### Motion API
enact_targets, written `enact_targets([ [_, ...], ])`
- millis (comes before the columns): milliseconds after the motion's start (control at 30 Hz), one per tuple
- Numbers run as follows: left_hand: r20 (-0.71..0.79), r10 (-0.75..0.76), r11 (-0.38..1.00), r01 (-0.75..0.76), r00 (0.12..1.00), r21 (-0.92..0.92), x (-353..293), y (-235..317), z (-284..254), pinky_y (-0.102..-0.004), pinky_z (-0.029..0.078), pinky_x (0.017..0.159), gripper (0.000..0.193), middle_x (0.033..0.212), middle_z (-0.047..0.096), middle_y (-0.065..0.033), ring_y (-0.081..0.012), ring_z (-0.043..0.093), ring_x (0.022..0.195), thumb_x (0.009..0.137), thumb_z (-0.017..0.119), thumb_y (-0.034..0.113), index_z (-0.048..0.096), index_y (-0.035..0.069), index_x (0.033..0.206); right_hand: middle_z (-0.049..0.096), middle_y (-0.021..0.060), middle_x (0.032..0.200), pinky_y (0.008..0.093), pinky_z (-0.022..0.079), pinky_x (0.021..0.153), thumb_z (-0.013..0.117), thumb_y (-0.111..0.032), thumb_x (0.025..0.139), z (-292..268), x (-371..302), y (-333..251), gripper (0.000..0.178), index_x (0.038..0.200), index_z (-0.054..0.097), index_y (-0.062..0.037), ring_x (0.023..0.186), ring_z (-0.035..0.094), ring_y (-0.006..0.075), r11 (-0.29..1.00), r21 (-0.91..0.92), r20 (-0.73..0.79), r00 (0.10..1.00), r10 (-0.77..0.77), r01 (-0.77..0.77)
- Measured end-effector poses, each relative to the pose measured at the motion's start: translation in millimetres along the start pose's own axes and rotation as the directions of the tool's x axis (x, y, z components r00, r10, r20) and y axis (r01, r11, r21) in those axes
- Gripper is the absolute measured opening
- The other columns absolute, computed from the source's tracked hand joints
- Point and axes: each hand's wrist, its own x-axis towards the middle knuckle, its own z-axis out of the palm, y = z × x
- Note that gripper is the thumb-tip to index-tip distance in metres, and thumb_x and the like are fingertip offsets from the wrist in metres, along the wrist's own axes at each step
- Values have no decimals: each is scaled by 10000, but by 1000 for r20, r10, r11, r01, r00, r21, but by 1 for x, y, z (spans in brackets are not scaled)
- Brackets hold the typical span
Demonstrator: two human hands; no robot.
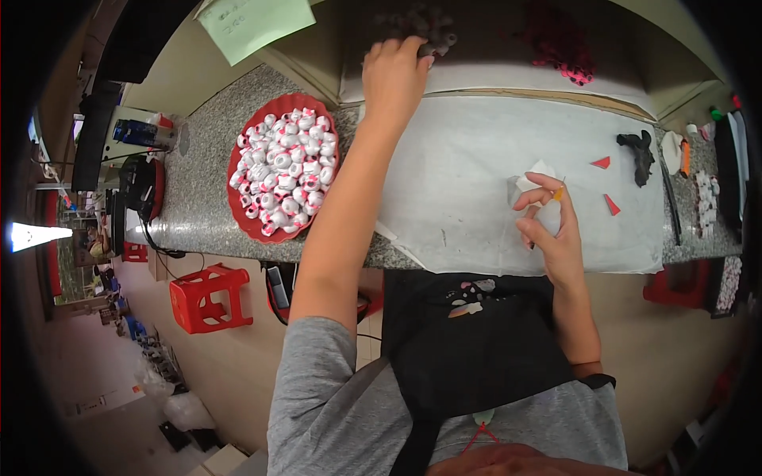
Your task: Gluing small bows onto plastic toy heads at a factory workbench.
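My left hand [394, 71] stretches to the far side of the worktop, into the shaded box-like space. Its fingers are bent in at a pile of small greyish-white rounded pieces [440, 40]; what the fingertips pinch is hidden. Over the white paper sheet [452, 190], my right hand [562, 234] is curled round a small white bottle [548, 214] with a yellow-orange tip. A crumpled bit of white paper or tissue [542, 170] is beside those fingers. Left of my left forearm, a red scalloped tray [236, 200] holds many small white pieces with pink marks [282, 163].
A heap of pink-red pieces [578, 73] lies in the shaded space at back right. Two red scraps [612, 205], a black crumpled item [640, 157] and a thin black rod [671, 198] lie at right. A red stool [210, 299] stands below the counter at left.
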Motion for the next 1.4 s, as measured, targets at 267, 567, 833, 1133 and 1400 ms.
enact_targets([
  [267, 227, -98, 989, 69, 969, 132, 22, -1, 47, -336, 415, 690, 389, 863, 528, -124, -255, 520, 772, 666, 553, 117, 459, 100, 1043, 446, 79, 832, 171, 344, 438, 529, -16, 647, -27, -12, 5, 474, 1084, 345, -20, 594, 400, 89, 999, 39, -58, 998, 9, -7],
  [567, 429, -199, 10, 440, 881, -898, -64, 68, -34, -238, 414, 679, 177, 897, 531, -62, -109, 494, 739, 792, 449, 95, 500, -2, 931, 357, 114, 999, 242, 442, 484, 454, -42, 699, -31, -14, -1, 353, 1030, 340, 8, 666, 469, 156, 987, 90, -28, 991, -129, 131],
  [833, 540, -178, -286, 482, 823, -828, -125, 91, -38, -272, 408, 737, 204, 952, 513, -121, -161, 508, 808, 731, 529, 26, 480, -5, 926, 389, 96, 943, 255, 456, 541, 477, -58, 714, -19, -20, -23, 252, 939, 403, 27, 704, 486, 176, 992, 33, -104, 988, -114, 118],
  [1133, 412, -190, -249, 362, 891, -898, -148, 95, -36, -300, 406, 776, 312, 986, 493, -148, -190, 506, 876, 711, 523, -38, 433, -14, 1008, 438, 82, 805, 237, 390, 546, 645, -69, 610, -7, -23, -15, 306, 839, 448, -26, 650, 452, 128, 857, 9, -280, 824, -493, 516],
  [1400, 427, -237, -288, 357, 873, -889, -148, 97, -41, -285, 417, 776, 358, 995, 484, -159, -184, 510, 878, 693, 517, -77, 400, -16, 1025, 448, 46, 756, 231, 377, 526, 727, -181, 559, 5, -38, -15, 365, 791, 467, -72, 562, 425, 118, 707, -375, -62, 744, -665, 600],
])
